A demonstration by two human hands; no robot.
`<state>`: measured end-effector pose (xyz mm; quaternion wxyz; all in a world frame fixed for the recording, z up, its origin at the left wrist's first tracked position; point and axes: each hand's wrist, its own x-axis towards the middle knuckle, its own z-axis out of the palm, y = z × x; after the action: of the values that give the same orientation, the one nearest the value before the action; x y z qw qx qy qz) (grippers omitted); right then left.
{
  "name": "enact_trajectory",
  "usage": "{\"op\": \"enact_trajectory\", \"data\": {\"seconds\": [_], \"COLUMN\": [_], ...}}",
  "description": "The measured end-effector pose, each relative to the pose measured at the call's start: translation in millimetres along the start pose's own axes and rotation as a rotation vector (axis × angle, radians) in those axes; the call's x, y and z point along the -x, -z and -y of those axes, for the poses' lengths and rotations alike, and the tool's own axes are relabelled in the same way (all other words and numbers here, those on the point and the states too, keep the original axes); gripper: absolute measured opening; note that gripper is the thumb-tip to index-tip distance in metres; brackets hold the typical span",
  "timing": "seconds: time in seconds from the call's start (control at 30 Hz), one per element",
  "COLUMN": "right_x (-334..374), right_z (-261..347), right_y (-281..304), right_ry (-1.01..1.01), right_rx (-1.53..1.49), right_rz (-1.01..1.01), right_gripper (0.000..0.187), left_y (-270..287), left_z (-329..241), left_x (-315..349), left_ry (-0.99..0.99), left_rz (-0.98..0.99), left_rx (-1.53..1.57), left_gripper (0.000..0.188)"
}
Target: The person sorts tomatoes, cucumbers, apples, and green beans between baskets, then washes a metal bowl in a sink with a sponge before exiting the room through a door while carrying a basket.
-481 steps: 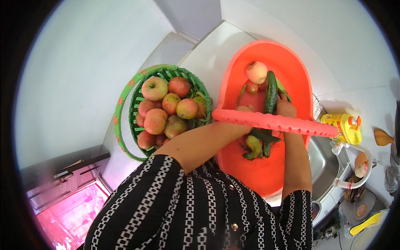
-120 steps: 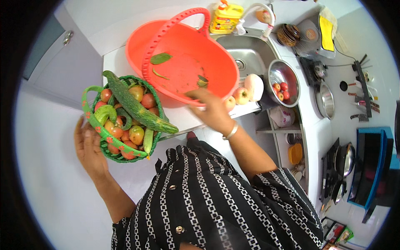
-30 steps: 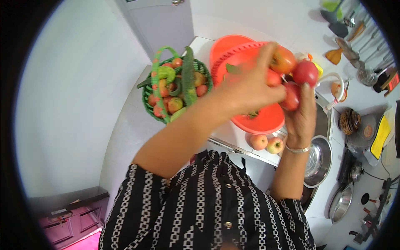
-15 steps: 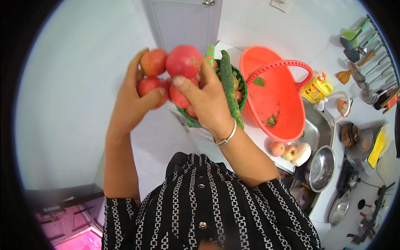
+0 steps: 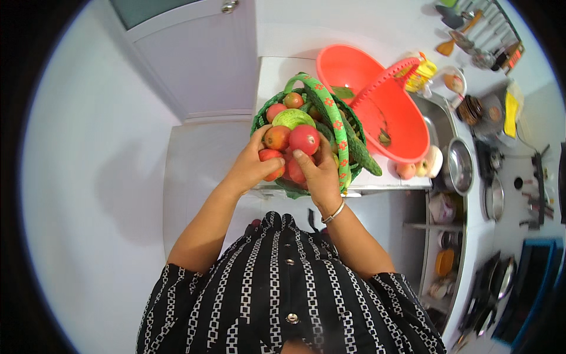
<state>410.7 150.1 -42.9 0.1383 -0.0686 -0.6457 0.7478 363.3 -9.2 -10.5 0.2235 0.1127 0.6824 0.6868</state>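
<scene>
Cupped together over the near side of a green woven basket (image 5: 257, 120), my two hands press several red tomatoes (image 5: 304, 140) between them. My left hand (image 5: 243, 168) curls around the left of the bunch, next to an orange-red tomato (image 5: 277, 137). On the other side my right hand (image 5: 321, 180), with a bangle at the wrist, has its thumb across the front tomatoes. Behind them a light green round vegetable (image 5: 293, 118) lies in the basket among more tomatoes. A long cucumber (image 5: 361, 153) sticks out past the rim on the right, under the flowered green handle (image 5: 335, 112).
A large red plastic basket (image 5: 410, 135) with a few leaves inside stands right of the green one. Apples (image 5: 405, 170) and a steel bowl (image 5: 459, 167) sit near the sink (image 5: 434, 125). A yellow jug (image 5: 422, 75) is behind. Below the counter are open shelves (image 5: 415, 225).
Both hands have moved right and down with the tomatoes, from beside the green basket to over it. The view has shifted, showing more of the door and the shelves.
</scene>
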Motion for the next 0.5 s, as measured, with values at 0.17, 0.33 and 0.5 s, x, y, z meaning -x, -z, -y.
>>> {"op": "enact_trajectory", "data": {"seconds": [0.17, 0.33, 0.5], "right_x": [-3.9, -0.4, 14.4], "right_z": [25.1, 20.1, 5.1], "right_y": [-24.3, -28.9, -38.1], "right_ry": [0.211, 0.058, 0.283], "right_rx": [0.592, 0.965, 1.288], "right_rz": [-0.261, -0.407, -0.334], "right_gripper": [0.065, 0.065, 0.055], "left_y": [8.0, 10.5, 28.3], "left_z": [5.1, 6.8, 38.0], "left_x": [-33.4, -33.4, -44.6], "left_ry": [-0.142, -0.46, -0.768], "left_rz": [0.018, -0.045, -0.071], "left_rx": [-0.238, -0.556, -0.866], "left_gripper": [0.073, 0.067, 0.061]}}
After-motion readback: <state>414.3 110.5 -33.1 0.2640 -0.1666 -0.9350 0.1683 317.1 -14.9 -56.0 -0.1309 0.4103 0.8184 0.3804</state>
